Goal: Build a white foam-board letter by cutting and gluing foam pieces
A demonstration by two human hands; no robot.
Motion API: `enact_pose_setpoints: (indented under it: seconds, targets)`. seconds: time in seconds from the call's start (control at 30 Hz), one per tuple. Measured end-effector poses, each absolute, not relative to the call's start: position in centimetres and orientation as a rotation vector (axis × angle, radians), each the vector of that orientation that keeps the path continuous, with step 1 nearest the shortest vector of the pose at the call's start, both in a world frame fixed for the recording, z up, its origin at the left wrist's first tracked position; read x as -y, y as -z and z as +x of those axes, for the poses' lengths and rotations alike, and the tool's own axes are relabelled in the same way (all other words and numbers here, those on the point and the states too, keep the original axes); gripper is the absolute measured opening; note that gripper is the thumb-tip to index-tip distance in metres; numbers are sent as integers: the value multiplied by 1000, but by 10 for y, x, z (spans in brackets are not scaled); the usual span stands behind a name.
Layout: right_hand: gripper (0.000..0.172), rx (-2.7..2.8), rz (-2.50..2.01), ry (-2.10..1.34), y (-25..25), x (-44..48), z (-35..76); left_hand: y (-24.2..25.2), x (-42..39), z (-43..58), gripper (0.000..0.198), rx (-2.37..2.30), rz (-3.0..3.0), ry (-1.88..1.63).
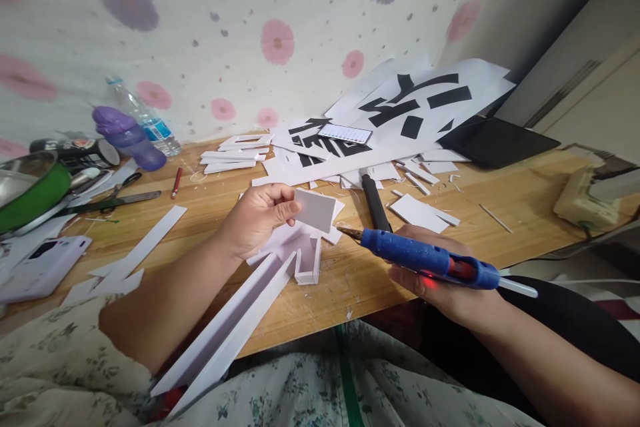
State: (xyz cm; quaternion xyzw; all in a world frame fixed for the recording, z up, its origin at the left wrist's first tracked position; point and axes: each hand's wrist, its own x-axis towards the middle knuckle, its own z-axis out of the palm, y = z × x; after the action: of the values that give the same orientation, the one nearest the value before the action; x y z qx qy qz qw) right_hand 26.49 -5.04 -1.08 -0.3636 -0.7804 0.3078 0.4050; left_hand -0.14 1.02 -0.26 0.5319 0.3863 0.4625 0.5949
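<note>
Between the thumb and fingers of my left hand is a small white foam board piece, raised above the table. My right hand is wrapped round a blue hot glue gun, its red light lit and a glue stick jutting from the back. The gun's metal nozzle points left, close to the board's lower right corner; whether they touch I cannot tell. Below my left hand lies a long white channel-shaped foam board form with a short boxy branch, running off the table's front edge towards my lap.
White cut strips and scraps lie across the wooden table. Printed sheets and a phone are at the back. At left are scissors, a red pen, bottles and a green bowl.
</note>
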Motion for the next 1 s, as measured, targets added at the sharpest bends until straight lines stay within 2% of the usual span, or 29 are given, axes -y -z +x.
enact_pose_setpoints:
  seconds: [0.13, 0.37, 0.53, 1.0]
  targets:
    - [3, 1940, -970, -757, 10, 51, 265, 1, -10, 0, 33, -888, 1195, -1074]
    - [9, 1855, -1002, -766, 20, 50, 268, 0, -10, 1, 32, -890, 1149, -1061]
    - [6, 1852, -1039, -751, 20, 50, 268, -1, -9, 2, 31, -897, 1155, -1053]
    - [6, 1834, -990, -710, 18, 48, 263, -1, -4, 1, 37, -976, 1252, -1012]
